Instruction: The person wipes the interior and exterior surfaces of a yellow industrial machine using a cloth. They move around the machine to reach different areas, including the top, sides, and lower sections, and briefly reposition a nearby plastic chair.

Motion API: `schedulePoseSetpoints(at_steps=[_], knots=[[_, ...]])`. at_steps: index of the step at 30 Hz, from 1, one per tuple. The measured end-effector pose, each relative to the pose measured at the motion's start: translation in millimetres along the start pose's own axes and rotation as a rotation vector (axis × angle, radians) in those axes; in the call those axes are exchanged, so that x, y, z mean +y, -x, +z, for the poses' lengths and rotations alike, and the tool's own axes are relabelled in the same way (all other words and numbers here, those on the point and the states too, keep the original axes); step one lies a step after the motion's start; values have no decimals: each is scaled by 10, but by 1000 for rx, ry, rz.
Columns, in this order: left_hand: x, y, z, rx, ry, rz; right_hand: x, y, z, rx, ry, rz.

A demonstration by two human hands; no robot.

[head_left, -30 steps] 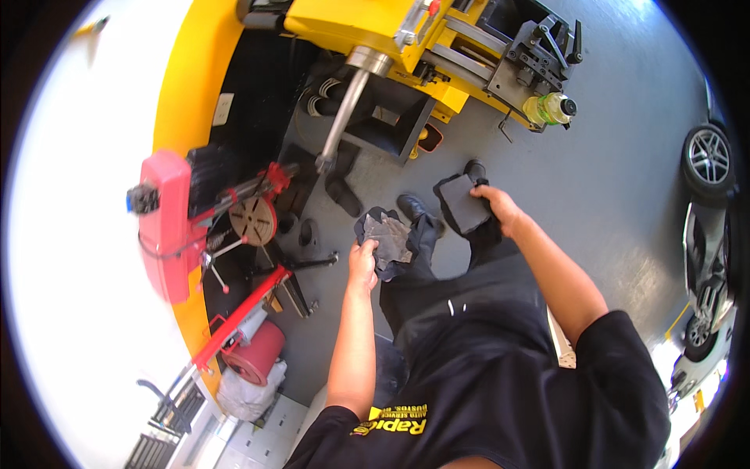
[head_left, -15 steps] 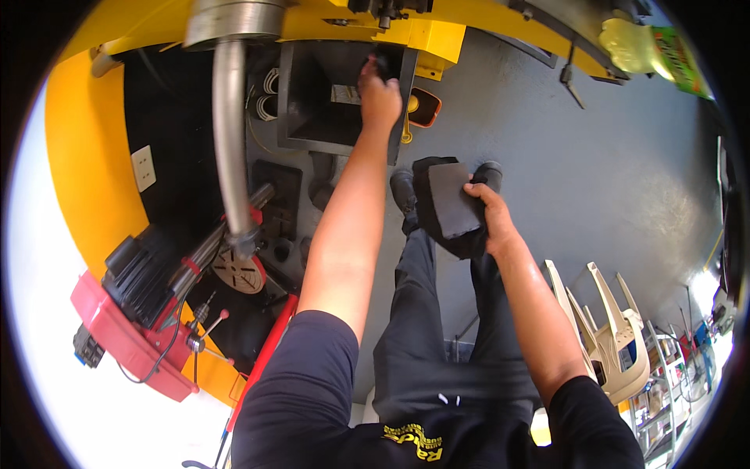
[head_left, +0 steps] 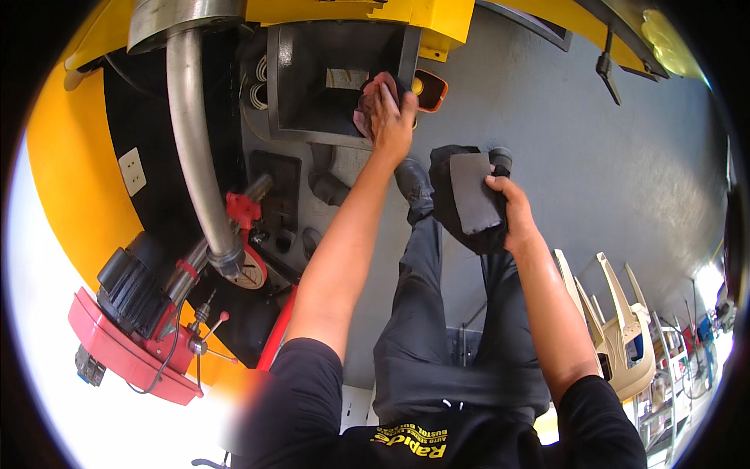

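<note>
My left hand (head_left: 391,123) lies over a dark and pinkish rag (head_left: 362,119) at the right wall of a dark metal box-shaped hopper (head_left: 275,86). Its fingers are extended along the rag and press on it. A small light patch shows at the bottom of the hopper. In front of my legs, my right hand (head_left: 512,205) grips a grey rectangular pad (head_left: 473,191), thumb on top. Black cloth (head_left: 444,176) spreads out beneath the pad, held in the same hand; the other fingers are mostly hidden.
A curved steel pipe (head_left: 191,141) hangs left of my left arm. Below it stands a red drill press (head_left: 133,348). An orange-rimmed container (head_left: 431,90) sits right of the hopper. Beige plastic chairs (head_left: 625,344) stand at the right, beyond my right forearm.
My left hand has moved from deeper in the hopper to its near right side, and the pinkish rag now shows under it. My right hand still holds the pad and cloth.
</note>
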State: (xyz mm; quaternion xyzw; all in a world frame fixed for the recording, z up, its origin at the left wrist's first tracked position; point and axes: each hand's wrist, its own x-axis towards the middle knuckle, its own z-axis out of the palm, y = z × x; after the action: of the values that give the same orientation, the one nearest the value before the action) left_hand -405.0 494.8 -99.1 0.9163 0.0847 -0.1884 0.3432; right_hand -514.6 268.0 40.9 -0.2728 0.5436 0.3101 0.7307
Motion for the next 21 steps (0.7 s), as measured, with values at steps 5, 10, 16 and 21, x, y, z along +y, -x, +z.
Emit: schedulePoseSetpoints(at_steps=[5,10,16,21], knots=[[133,-751,-88,10,53,-322,152,-54,-12,14,42,33],[-67,-620,36,-54,-12,-324,318,-24,-85,27,14,43],[152,-284,52,27,-50,-287,279,-39,-165,-35,-25,51],[-273,-727,-430,-258,-375,-293,420,-32,-243,-21,0,47]])
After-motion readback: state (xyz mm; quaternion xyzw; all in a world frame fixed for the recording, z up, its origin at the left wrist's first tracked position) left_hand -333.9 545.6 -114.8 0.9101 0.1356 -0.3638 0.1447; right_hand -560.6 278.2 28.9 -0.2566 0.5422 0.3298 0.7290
